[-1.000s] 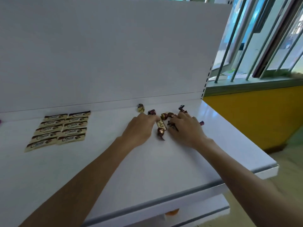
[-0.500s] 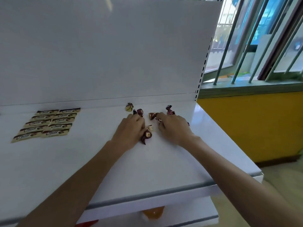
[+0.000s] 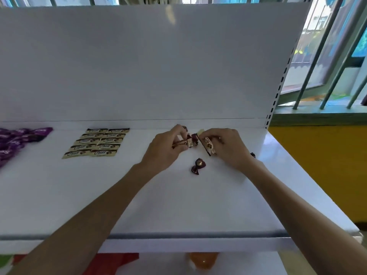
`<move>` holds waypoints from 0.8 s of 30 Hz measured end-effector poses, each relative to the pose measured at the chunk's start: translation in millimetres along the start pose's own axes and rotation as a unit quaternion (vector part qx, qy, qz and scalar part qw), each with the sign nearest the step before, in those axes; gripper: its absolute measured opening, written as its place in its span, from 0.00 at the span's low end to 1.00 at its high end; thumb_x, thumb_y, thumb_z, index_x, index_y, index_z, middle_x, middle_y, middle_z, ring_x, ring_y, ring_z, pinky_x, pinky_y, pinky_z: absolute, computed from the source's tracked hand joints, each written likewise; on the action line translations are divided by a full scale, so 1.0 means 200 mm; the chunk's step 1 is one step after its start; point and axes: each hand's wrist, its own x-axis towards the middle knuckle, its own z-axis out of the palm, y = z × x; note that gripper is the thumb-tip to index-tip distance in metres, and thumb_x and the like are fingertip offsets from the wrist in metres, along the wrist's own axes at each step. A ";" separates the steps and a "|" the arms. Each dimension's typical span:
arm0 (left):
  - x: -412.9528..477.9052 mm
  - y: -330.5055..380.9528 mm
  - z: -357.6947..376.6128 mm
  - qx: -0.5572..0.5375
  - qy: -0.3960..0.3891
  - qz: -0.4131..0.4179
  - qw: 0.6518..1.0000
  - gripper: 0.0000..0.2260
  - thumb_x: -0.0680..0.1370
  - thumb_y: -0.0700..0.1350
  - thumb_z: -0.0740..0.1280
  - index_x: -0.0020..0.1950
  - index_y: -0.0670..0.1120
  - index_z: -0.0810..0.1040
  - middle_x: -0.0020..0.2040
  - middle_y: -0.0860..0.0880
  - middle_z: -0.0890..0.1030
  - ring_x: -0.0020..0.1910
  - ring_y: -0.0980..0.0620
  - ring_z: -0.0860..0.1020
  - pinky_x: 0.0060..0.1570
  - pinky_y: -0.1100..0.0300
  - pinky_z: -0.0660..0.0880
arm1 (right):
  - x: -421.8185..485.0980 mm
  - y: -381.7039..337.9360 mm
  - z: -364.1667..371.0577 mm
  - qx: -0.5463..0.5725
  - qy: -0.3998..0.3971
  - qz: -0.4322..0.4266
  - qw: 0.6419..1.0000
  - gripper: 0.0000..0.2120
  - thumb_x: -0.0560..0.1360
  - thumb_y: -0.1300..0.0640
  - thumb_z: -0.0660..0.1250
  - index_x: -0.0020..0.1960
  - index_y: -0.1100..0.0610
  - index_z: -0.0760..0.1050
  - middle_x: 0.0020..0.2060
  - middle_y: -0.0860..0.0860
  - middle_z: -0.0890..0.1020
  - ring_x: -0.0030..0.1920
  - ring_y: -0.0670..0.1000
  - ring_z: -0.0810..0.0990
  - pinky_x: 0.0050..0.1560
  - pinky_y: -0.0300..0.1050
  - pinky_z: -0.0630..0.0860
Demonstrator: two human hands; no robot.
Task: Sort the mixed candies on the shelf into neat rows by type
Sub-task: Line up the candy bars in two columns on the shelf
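On the white shelf (image 3: 178,205), my left hand (image 3: 166,147) pinches a flat beige choco bar (image 3: 185,143) by its end. My right hand (image 3: 226,145) holds a second beige choco bar (image 3: 207,145), tilted, above the shelf. Between the two hands a few dark twist-wrapped candies (image 3: 193,136) are partly hidden. One brown twist-wrapped candy (image 3: 199,165) lies alone on the shelf just in front of the hands. A sorted block of beige choco bars (image 3: 97,143) lies in two neat columns to the left.
A heap of purple-wrapped candies (image 3: 17,141) sits at the far left. The white back panel (image 3: 139,66) rises behind the shelf. The shelf's right edge (image 3: 309,185) borders a yellow wall and barred window. An orange object (image 3: 202,261) shows on the lower shelf.
Both hands have lifted off the candy pile, each now holding a beige choco bar. The brown twist candy stays on the shelf. The view has shifted left, revealing purple candies.
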 end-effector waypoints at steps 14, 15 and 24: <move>-0.30 -0.41 -0.47 -0.004 0.027 -0.097 0.995 0.15 0.71 0.38 0.70 0.52 0.52 0.72 0.45 0.55 0.77 0.41 0.57 0.75 0.36 0.70 0.68 | 0.21 -0.36 0.50 0.019 -0.046 -0.083 0.995 0.06 0.75 0.61 0.65 0.48 0.59 0.80 0.46 0.54 0.81 0.47 0.51 0.77 0.44 0.29 0.66; -0.31 -0.45 -0.51 -0.005 0.031 -0.102 0.994 0.15 0.70 0.38 0.71 0.52 0.52 0.73 0.46 0.54 0.77 0.43 0.56 0.75 0.37 0.71 0.68 | 0.22 -0.40 0.54 0.046 -0.065 -0.060 0.995 0.05 0.76 0.61 0.64 0.47 0.58 0.79 0.42 0.52 0.81 0.42 0.48 0.78 0.40 0.26 0.67; -0.41 -0.71 -0.78 0.007 0.045 -0.094 0.995 0.11 0.74 0.42 0.68 0.55 0.49 0.74 0.51 0.52 0.78 0.45 0.55 0.76 0.42 0.69 0.71 | 0.26 -0.65 0.80 0.079 -0.047 -0.060 0.994 0.12 0.69 0.70 0.66 0.38 0.54 0.81 0.48 0.47 0.77 0.48 0.40 0.73 0.48 0.31 0.66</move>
